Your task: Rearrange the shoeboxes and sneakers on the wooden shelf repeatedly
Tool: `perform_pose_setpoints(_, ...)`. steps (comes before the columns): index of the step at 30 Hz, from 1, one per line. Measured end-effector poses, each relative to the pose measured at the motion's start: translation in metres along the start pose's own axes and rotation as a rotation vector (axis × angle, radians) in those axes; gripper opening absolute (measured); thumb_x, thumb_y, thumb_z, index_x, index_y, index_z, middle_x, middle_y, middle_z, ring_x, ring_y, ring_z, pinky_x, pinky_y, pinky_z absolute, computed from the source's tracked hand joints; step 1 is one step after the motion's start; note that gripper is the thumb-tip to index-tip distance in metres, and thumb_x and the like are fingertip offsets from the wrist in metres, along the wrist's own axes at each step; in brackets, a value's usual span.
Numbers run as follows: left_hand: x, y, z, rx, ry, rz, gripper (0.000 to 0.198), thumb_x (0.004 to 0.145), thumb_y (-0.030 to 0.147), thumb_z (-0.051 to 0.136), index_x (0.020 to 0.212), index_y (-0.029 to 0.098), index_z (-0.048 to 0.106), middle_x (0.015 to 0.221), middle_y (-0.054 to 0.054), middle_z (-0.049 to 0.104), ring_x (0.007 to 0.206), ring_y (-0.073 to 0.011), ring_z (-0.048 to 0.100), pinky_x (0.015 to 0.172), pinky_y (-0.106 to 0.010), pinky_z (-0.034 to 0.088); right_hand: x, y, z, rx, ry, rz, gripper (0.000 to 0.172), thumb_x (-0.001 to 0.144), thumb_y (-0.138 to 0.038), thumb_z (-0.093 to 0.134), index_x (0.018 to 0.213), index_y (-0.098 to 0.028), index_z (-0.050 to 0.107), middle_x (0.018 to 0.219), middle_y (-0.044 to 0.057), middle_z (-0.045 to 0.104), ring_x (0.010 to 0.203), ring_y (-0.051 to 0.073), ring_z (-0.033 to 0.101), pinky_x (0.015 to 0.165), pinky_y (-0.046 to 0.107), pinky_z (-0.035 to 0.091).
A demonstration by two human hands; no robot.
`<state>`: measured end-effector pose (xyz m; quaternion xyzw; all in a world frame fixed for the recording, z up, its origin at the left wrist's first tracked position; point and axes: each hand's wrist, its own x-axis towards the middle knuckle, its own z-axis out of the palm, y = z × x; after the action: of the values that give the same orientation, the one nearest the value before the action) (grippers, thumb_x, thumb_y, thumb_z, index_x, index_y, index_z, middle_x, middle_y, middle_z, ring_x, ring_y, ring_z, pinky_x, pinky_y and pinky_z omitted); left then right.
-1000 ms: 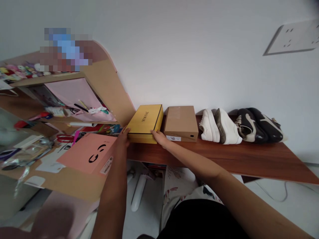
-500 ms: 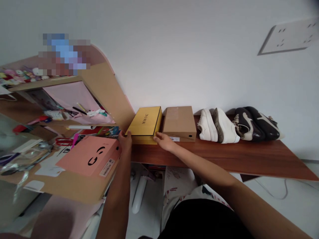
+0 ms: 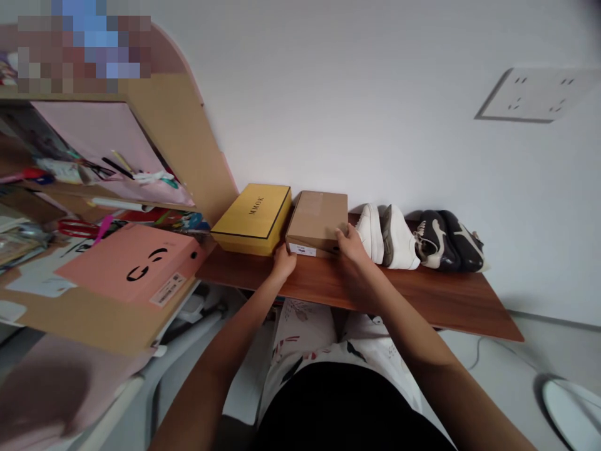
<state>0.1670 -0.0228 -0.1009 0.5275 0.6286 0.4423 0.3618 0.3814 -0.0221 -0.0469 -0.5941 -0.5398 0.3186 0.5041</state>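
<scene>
A brown cardboard shoebox point(image 3: 320, 216) stands on the reddish wooden shelf board point(image 3: 323, 279) against the wall. My left hand point(image 3: 284, 260) grips its front left corner, beside the white label. At its front right corner my right hand point(image 3: 350, 241) holds the other side, thumb on the lid edge. Just left of it is a closed yellow shoebox point(image 3: 256, 216) lettered MMOK, which no hand touches. White sneakers point(image 3: 398, 241) stand close to the right of my right hand, and black shoes point(image 3: 441, 241) with pale trim lie beyond them.
To the left, a pink shoebox point(image 3: 136, 260) lies on a desk point(image 3: 94, 322) with papers and red scissors point(image 3: 77, 227). Above it is a shelf unit point(image 3: 164, 125) holding pens. A socket panel point(image 3: 530, 94) is on the wall at the right.
Both hands have left the yellow shoebox and moved right onto the brown shoebox's sides. The camera view has shifted, so the shoes and boxes appear farther left.
</scene>
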Motion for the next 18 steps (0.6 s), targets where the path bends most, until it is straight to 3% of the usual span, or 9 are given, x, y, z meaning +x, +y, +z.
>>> perform_pose_setpoints(4, 0.006, 0.004, 0.009, 0.099, 0.095, -0.035, 0.031, 0.074, 0.012, 0.064, 0.105, 0.013, 0.067, 0.114, -0.022, 0.068, 0.125, -0.0345, 0.057, 0.106, -0.043, 0.041, 0.007, -0.002, 0.007, 0.001, 0.023, 0.155, 0.061, 0.087, -0.037, 0.053, 0.144, -0.016, 0.044, 0.145, 0.015, 0.055, 0.135, 0.026, 0.051, 0.117, 0.047, 0.036)
perform_pose_setpoints(7, 0.001, 0.007, 0.012, 0.086, 0.122, -0.025, 0.036, 0.077, 0.01, 0.059, 0.113, 0.011, 0.064, 0.118, -0.022, 0.066, 0.125, -0.0333, 0.057, 0.106, -0.042, 0.042, -0.004, 0.005, 0.006, 0.027, 0.009, 0.168, 0.075, 0.085, -0.035, 0.057, 0.154, -0.014, 0.034, 0.156, 0.016, 0.043, 0.145, 0.026, 0.04, 0.122, 0.045, 0.029)
perform_pose_setpoints(9, -0.002, 0.011, 0.009, 0.033, 0.152, 0.018, 0.041, 0.08, 0.01, 0.055, 0.12, 0.012, 0.06, 0.122, -0.02, 0.065, 0.126, -0.0309, 0.056, 0.108, -0.04, 0.042, -0.013, 0.013, 0.005, 0.088, -0.005, 0.153, 0.075, 0.087, -0.037, 0.055, 0.155, -0.014, 0.032, 0.159, 0.014, 0.038, 0.149, 0.024, 0.035, 0.123, 0.044, 0.027)
perform_pose_setpoints(14, -0.004, 0.042, -0.012, -0.089, 0.293, 0.229, 0.047, 0.083, 0.011, 0.052, 0.13, 0.015, 0.053, 0.138, -0.017, 0.054, 0.137, -0.0265, 0.045, 0.118, -0.039, 0.031, -0.021, 0.025, 0.014, 0.378, -0.029, 0.157, 0.071, 0.09, -0.038, 0.053, 0.155, -0.018, 0.033, 0.163, 0.008, 0.03, 0.15, 0.019, 0.031, 0.123, 0.041, 0.023)
perform_pose_setpoints(18, 0.001, 0.072, -0.032, -0.059, 0.34, 0.391, 0.046, 0.085, 0.01, 0.048, 0.131, 0.016, 0.052, 0.141, -0.015, 0.051, 0.139, -0.0242, 0.043, 0.122, -0.04, 0.026, -0.013, 0.027, 0.033, 0.613, -0.075, 0.218, 0.075, 0.089, -0.037, 0.058, 0.157, -0.023, 0.03, 0.162, 0.005, 0.033, 0.146, 0.02, 0.04, 0.12, 0.041, 0.032)
